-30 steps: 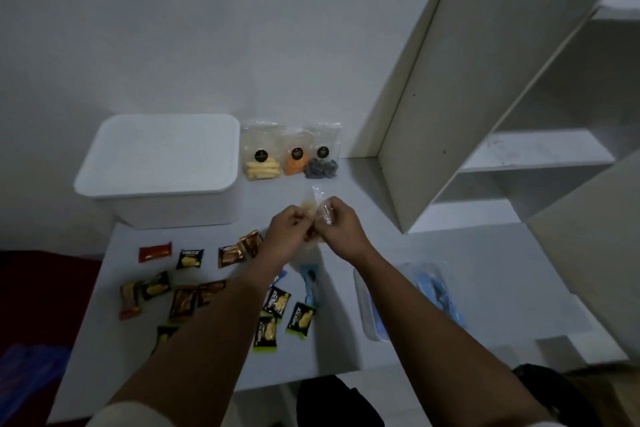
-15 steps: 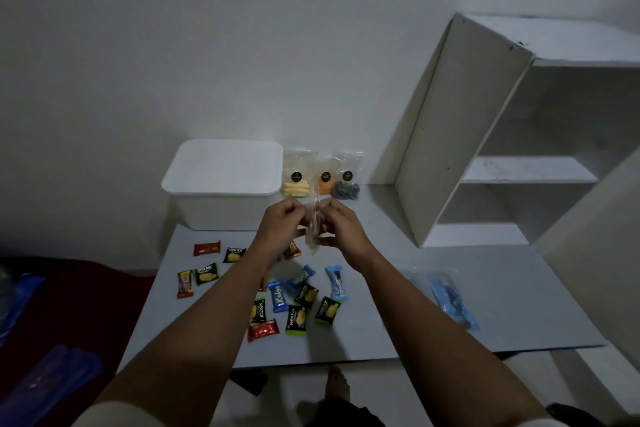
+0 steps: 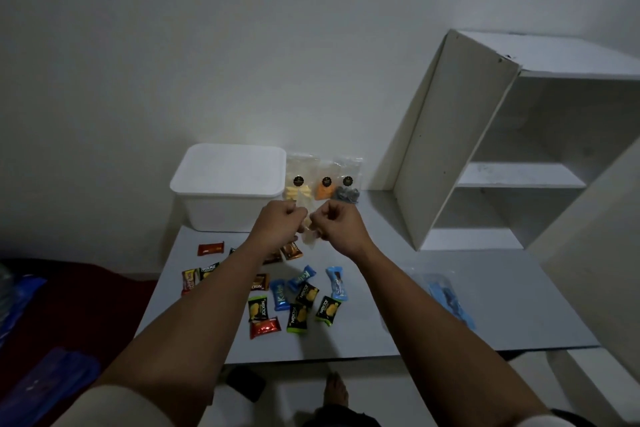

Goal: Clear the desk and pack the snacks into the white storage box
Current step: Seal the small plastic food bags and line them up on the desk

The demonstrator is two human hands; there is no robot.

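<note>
A small clear snack packet point(image 3: 307, 230) hangs upright between the two fists, long axis vertical; the left hand point(image 3: 277, 227) and right hand point(image 3: 337, 227) each pinch it with curled fingers, held above the desk point(image 3: 502, 291). The white storage box point(image 3: 228, 184), lid on, lies just beyond and to the left of the hands, nearer the left one; wrapped snacks point(image 3: 298, 298) lie scattered below the wrists; three clear bags point(image 3: 323, 180) stand right behind the fists.
</note>
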